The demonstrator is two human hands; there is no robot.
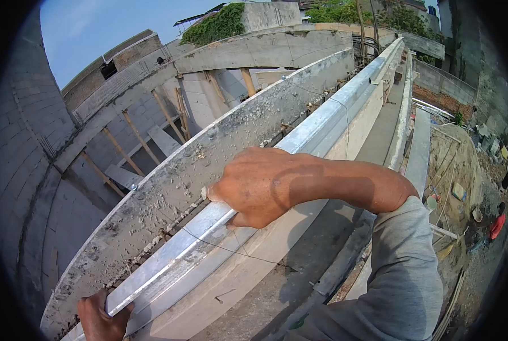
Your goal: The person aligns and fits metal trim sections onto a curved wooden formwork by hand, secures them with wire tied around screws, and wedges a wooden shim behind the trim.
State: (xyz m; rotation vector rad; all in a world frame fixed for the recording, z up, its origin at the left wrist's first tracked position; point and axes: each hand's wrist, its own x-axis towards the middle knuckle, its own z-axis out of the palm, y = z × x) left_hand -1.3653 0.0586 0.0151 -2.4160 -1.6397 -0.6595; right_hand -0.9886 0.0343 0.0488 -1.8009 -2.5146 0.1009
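A long shiny galvanized metal channel (168, 262) runs from the lower left toward the upper right, on top of a concrete beam edged with a pale board (220, 292). My right hand (259, 184) is closed over the channel near the middle of the view, fingers wrapped across it. Down at the lower left, my left hand (103, 318) grips the channel's near end, its fingers partly hidden by the metal. A thin dark wire (231, 253) crosses the channel between my hands. More metal channel (322, 128) stretches away past my right hand.
A rough concrete wall (151, 227) rises alongside on the left. Beyond it, wooden props (140, 142) lean beneath another concrete beam (225, 54). On the right, far below, lies ground with sand (458, 165) and scattered debris. A person in red (497, 221) is down there.
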